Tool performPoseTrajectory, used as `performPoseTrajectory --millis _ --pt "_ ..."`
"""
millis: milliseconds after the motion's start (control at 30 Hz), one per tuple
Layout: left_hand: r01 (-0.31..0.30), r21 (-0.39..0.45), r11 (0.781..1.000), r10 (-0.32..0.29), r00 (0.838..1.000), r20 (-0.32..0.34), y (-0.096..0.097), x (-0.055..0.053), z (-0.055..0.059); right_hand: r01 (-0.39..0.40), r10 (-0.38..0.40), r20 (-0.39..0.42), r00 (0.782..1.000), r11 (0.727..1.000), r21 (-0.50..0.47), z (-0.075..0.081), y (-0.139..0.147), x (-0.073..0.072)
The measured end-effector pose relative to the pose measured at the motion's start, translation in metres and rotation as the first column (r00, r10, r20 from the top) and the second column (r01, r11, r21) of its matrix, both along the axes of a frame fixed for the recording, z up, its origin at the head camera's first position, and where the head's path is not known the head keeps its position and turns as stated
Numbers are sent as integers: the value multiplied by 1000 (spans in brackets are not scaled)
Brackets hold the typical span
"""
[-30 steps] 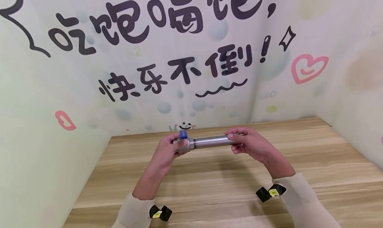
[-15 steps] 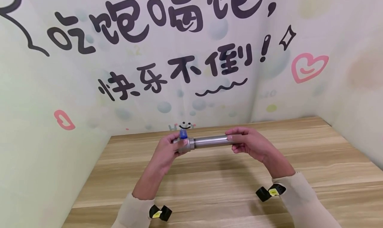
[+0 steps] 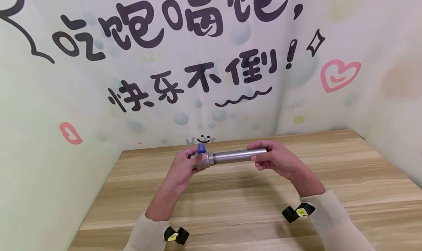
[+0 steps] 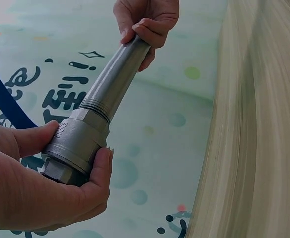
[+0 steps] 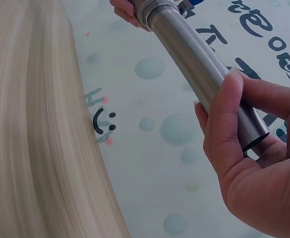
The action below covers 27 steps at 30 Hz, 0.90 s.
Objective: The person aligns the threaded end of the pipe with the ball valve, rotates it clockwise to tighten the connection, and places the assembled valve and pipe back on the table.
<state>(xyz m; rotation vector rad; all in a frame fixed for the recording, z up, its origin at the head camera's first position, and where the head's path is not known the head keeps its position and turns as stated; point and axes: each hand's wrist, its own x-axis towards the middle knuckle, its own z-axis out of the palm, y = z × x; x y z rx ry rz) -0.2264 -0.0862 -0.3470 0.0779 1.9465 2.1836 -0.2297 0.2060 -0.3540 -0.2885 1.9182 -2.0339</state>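
A metal ball valve [image 4: 78, 141] with a blue lever handle [image 3: 202, 148] is joined to a straight silver pipe [image 3: 232, 155], both held above the table. My left hand [image 3: 182, 166] grips the valve body, thumb on the near side and fingers curled beneath it. Threads show on the pipe where it enters the valve, in the left wrist view. At the pipe's free end my right hand [image 3: 280, 159] pinches it between thumb and fingers. The open end of the pipe shows in the right wrist view. Part of the valve is hidden by the left fingers.
Below the hands lies a wood-grain table [image 3: 224, 203]. A pale printed curtain [image 3: 158, 122] with dark writing and hearts stands behind it, and pale walls rise at both sides. Black wrist cameras [image 3: 177, 235] sit at both sleeves.
The right thumb and fingers have shifted round the pipe, the thumb now lower, leaving more of the free end visible. Left hand and valve stay almost in place.
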Motion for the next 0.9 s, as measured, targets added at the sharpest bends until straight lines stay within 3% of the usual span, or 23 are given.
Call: performPoseTrajectory --millis 900 --pt "5 -28 1000 -5 1000 0 1 0 -2 5 -5 31 999 1000 7 0 0 -2"
